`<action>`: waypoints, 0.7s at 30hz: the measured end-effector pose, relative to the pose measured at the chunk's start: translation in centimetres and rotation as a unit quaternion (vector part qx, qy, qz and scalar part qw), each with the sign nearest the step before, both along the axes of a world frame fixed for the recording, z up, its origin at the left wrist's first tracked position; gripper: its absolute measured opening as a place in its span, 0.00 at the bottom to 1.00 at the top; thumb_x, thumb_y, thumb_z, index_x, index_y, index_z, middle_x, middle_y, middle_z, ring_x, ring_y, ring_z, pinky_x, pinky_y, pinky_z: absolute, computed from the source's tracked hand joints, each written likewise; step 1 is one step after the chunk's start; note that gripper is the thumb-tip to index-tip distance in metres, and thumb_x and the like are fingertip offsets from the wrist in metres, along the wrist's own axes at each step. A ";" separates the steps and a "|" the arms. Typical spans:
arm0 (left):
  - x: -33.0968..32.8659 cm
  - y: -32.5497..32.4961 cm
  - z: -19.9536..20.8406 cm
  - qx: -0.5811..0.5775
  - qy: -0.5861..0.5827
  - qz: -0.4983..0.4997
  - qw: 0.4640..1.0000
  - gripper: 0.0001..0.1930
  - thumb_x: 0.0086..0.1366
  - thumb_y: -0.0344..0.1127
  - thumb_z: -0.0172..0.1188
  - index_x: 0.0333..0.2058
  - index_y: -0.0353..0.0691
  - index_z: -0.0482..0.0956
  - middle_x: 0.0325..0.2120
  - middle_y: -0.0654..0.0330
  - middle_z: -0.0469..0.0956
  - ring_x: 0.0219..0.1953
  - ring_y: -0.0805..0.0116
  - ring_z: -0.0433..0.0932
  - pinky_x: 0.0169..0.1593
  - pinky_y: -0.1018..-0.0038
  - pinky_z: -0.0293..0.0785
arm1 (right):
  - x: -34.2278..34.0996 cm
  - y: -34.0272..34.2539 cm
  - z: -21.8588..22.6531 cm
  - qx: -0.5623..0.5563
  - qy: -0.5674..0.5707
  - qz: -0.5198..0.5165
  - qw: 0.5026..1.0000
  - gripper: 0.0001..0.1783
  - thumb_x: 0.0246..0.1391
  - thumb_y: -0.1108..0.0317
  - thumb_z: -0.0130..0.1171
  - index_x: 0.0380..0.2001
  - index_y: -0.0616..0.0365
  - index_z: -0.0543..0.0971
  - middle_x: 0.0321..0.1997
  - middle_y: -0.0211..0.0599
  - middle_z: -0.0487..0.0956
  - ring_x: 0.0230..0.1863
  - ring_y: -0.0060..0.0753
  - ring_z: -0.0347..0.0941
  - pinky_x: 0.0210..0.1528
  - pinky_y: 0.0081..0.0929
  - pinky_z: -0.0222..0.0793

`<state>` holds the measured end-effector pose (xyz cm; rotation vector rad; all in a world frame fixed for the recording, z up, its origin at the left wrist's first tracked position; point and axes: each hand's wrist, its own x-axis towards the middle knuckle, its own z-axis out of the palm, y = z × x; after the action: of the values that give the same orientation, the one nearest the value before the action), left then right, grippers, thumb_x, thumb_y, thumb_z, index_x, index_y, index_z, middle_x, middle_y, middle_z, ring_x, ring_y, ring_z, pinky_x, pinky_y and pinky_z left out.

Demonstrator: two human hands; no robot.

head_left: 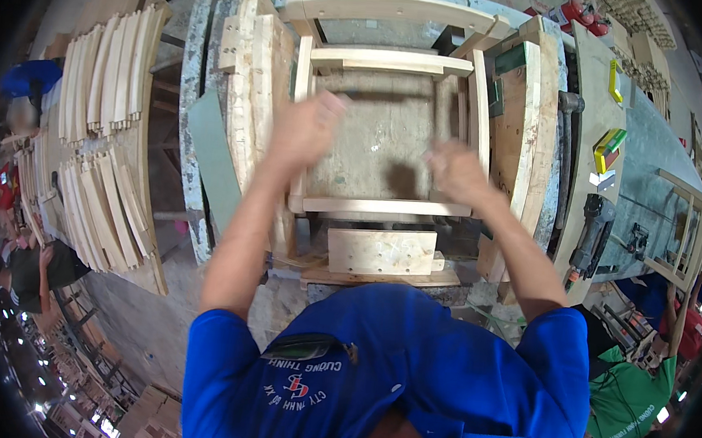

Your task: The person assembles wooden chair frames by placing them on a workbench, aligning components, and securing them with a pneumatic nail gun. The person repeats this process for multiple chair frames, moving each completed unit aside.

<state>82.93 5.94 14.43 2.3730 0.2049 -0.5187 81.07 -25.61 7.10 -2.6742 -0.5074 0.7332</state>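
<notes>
A pale wooden chair frame (384, 207) lies in a wooden jig on the workbench, its rails forming a rectangle. My left hand (304, 130) is over the frame's left side rail, with its fingers curled but smeared by motion. Near the right side rail (479, 106) is my right hand (458, 171), also blurred and bent inward. Whether either hand holds anything small cannot be made out. Beyond the rectangle, a curved top rail (390, 8) spans the far side. Closer to my body, a flat wooden block (381, 251) is fixed on the jig.
Stacked curved slats (109, 76) lie on a side table at the left. To the right, a nail gun (591, 236) and yellow-green boxes (608, 149) rest on a board. A person in green (631, 397) is at the lower right. Red extinguishers (579, 13) stand behind.
</notes>
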 end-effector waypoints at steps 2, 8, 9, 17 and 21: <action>-2.2 -2.1 -6.0 0.051 0.149 -0.139 0.978 0.36 0.80 0.60 0.36 0.56 0.31 0.80 0.58 0.38 0.78 0.63 0.42 0.75 0.69 0.53 0.68 | -1.8 4.5 -0.5 -0.158 0.265 0.099 0.946 0.47 0.76 0.38 0.18 0.56 0.64 0.81 0.59 0.62 0.79 0.62 0.59 0.76 0.70 0.52 0.66; -8.6 -1.4 -13.6 -0.086 0.506 -0.071 0.856 0.42 0.80 0.62 0.26 0.55 0.30 0.82 0.63 0.37 0.73 0.70 0.42 0.67 0.74 0.55 0.60 | -6.7 5.8 -3.7 -0.071 0.216 -0.001 0.974 0.42 0.74 0.40 0.29 0.43 0.60 0.88 0.47 0.60 0.85 0.54 0.61 0.81 0.62 0.51 0.74; -11.0 -1.3 -14.5 -0.028 0.417 -0.100 0.903 0.43 0.80 0.62 0.25 0.55 0.30 0.82 0.64 0.37 0.73 0.70 0.43 0.67 0.74 0.57 0.60 | -7.2 6.1 -3.5 -0.071 0.223 0.008 0.972 0.41 0.74 0.41 0.30 0.44 0.59 0.88 0.47 0.59 0.85 0.54 0.60 0.81 0.62 0.51 0.74; -13.6 -1.9 -14.1 0.060 0.244 -0.139 0.958 0.34 0.77 0.56 0.33 0.54 0.37 0.84 0.57 0.36 0.77 0.63 0.40 0.74 0.69 0.54 0.66 | -9.3 7.7 -4.1 0.008 0.233 -0.022 0.972 0.35 0.74 0.44 0.33 0.55 0.56 0.83 0.55 0.55 0.83 0.59 0.58 0.78 0.65 0.49 0.71; -14.3 -2.2 -13.7 0.042 0.090 -0.129 0.987 0.21 0.74 0.47 0.47 0.41 0.37 0.84 0.44 0.40 0.84 0.45 0.38 0.82 0.52 0.50 0.78 | -9.3 10.8 -3.7 -0.015 0.237 -0.110 0.965 0.31 0.72 0.47 0.39 0.49 0.56 0.86 0.52 0.55 0.84 0.57 0.56 0.80 0.63 0.48 0.73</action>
<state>68.64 3.78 0.70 2.4495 -0.0008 -0.8642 71.81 -14.81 3.36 -2.4031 -0.0732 1.2626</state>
